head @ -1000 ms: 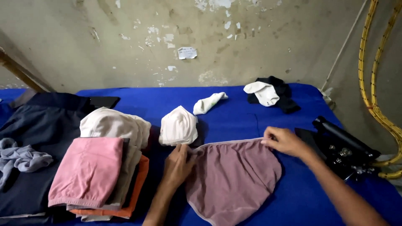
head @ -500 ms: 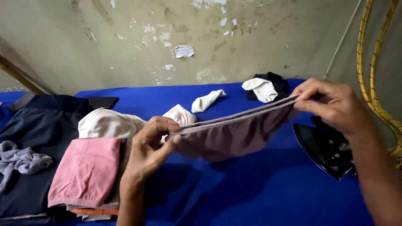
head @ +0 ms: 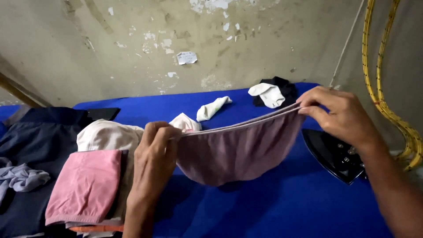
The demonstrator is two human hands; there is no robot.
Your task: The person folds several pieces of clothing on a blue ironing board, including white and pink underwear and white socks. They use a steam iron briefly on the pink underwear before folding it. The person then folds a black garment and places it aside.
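Both hands up off the counter [head: 282,198], stretching a mauve undergarment [head: 238,152] between them by its waistband. Left hand [head: 154,161] pinches the left end of the band, fingers curled closed over the edge, back of the hand toward the camera. Right hand [head: 341,117] pinches the right end, thumb and fingertips closed on the fabric, held a bit higher and further back than the left. Band runs taut and slanted up to the right; the body of the garment sags below it, clear of the blue cover, shadow underneath. Left of the left hand: a stack of folded clothes, pink piece [head: 86,185] on top at front, cream piece [head: 108,136] behind it, orange edge [head: 97,228] showing at the bottom. Further left, dark navy garment [head: 39,141] laid flat with a crumpled grey-lilac cloth [head: 20,178] on it. Behind the stretched garment, a folded white item [head: 187,123], partly hidden by the band. White sock [head: 213,108] lies on the cover further back, apart from everything. Far right corner: white sock [head: 266,94] on top of a black garment [head: 284,88]. Black iron [head: 337,154] sits tipped on the counter just under the right wrist. Yellow cables [head: 387,101] run down the wall on the right.
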